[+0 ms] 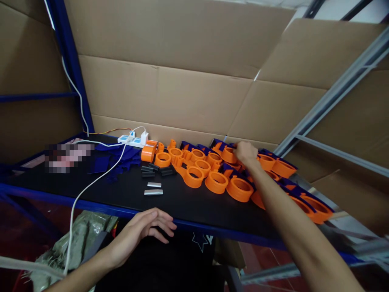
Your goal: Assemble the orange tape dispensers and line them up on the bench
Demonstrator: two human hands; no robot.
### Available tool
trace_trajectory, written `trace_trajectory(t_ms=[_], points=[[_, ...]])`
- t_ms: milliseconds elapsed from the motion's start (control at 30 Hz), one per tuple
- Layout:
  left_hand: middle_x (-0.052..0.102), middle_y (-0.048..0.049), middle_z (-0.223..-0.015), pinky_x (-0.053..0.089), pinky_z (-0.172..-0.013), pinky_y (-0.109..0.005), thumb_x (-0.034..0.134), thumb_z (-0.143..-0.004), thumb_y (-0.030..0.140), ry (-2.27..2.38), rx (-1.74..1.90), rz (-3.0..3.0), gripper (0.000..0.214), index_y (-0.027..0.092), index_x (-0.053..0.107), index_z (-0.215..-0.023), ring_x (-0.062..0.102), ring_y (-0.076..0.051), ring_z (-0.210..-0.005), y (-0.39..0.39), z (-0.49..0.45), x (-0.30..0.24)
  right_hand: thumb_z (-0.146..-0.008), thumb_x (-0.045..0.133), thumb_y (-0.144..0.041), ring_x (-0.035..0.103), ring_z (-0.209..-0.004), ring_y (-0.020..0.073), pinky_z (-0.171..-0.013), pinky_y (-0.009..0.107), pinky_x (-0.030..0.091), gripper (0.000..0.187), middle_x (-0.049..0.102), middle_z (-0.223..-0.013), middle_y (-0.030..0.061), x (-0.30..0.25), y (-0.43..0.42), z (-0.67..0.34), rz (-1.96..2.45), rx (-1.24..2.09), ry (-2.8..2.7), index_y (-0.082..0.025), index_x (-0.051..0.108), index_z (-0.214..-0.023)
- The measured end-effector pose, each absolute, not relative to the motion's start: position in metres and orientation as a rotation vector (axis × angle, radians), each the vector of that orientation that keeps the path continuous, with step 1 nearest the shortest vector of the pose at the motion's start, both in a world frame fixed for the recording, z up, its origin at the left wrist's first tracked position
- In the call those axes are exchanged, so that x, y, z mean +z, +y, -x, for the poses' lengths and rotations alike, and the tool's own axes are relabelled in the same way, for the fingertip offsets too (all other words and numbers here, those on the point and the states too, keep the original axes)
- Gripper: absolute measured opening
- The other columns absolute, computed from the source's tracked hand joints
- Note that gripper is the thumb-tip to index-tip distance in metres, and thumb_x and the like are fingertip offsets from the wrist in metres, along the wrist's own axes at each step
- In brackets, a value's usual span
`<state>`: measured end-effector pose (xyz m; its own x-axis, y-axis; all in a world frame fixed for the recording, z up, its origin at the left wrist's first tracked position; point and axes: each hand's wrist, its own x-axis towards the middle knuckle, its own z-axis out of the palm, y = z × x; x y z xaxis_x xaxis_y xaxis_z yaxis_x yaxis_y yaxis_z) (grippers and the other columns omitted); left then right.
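Observation:
My right hand point(245, 153) reaches far across the black table point(127, 194) and closes its fingers on an orange ring-shaped part point(228, 154) at the back of a row of several such orange parts point(240, 188). Dark blue pieces point(188, 145) lie among them. My left hand point(146, 229) hovers at the table's near blue edge, fingers spread, holding nothing. Two small silver metal strips point(153, 188) and a few small black blocks point(152, 168) lie in front of the orange parts.
A white power strip point(133, 140) sits at the back, its white cable point(91, 184) trailing over the front edge. Cardboard sheets point(182, 93) line the wall. A grey metal frame point(334, 97) slants on the right. A bag point(75, 239) lies below the table.

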<state>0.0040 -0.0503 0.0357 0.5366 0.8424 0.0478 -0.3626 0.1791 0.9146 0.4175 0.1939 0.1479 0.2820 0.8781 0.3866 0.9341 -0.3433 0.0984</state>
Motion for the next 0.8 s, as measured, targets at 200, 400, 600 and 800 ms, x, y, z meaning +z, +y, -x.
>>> trace_trajectory(t_ms=[200,400,600,800], points=[[0.074,-0.0199,-0.111,0.053,-0.089,-0.048,0.042,-0.101,0.042,0.559,0.879,-1.104,0.043,0.013,0.073,-0.11,0.068,-0.032,-0.104,-0.049,-0.005,0.036,-0.094,0.051,-0.022,0.055,-0.124,0.0373,-0.091,0.042,0.05,0.036,0.068,-0.116,0.0291,0.162,0.185,-0.387,2.303,-0.628,-1.846,-0.004,0.071,-0.117],[0.074,-0.0191,-0.11,0.054,-0.088,-0.047,0.047,-0.099,0.041,0.586,0.874,-1.128,0.039,0.014,0.074,-0.106,0.068,-0.032,-0.103,-0.051,-0.004,0.035,-0.101,0.051,-0.034,0.055,-0.126,0.0276,-0.103,0.039,0.046,0.036,0.062,-0.131,0.0179,0.164,0.2,-0.291,1.966,-0.472,-2.356,-0.014,0.063,-0.129],[0.074,-0.0176,-0.109,0.054,-0.088,-0.044,0.054,-0.097,0.04,0.577,0.88,-1.146,0.033,0.015,0.075,-0.106,0.069,-0.031,-0.102,-0.052,0.0,0.038,-0.097,0.061,-0.035,0.064,-0.107,0.0226,-0.089,0.043,0.056,0.034,0.061,-0.126,0.0096,0.147,0.223,-0.212,1.877,-0.256,-2.663,-0.017,0.06,-0.126],[0.075,-0.0173,-0.107,0.054,-0.089,-0.046,0.053,-0.097,0.038,0.595,0.914,-1.143,0.032,0.015,0.074,-0.104,0.069,-0.031,-0.101,-0.051,0.0,0.04,-0.097,0.062,-0.035,0.064,-0.108,0.023,-0.09,0.043,0.056,0.035,0.061,-0.127,0.0109,0.139,0.226,-0.205,1.871,-0.313,-2.688,-0.016,0.059,-0.127]])
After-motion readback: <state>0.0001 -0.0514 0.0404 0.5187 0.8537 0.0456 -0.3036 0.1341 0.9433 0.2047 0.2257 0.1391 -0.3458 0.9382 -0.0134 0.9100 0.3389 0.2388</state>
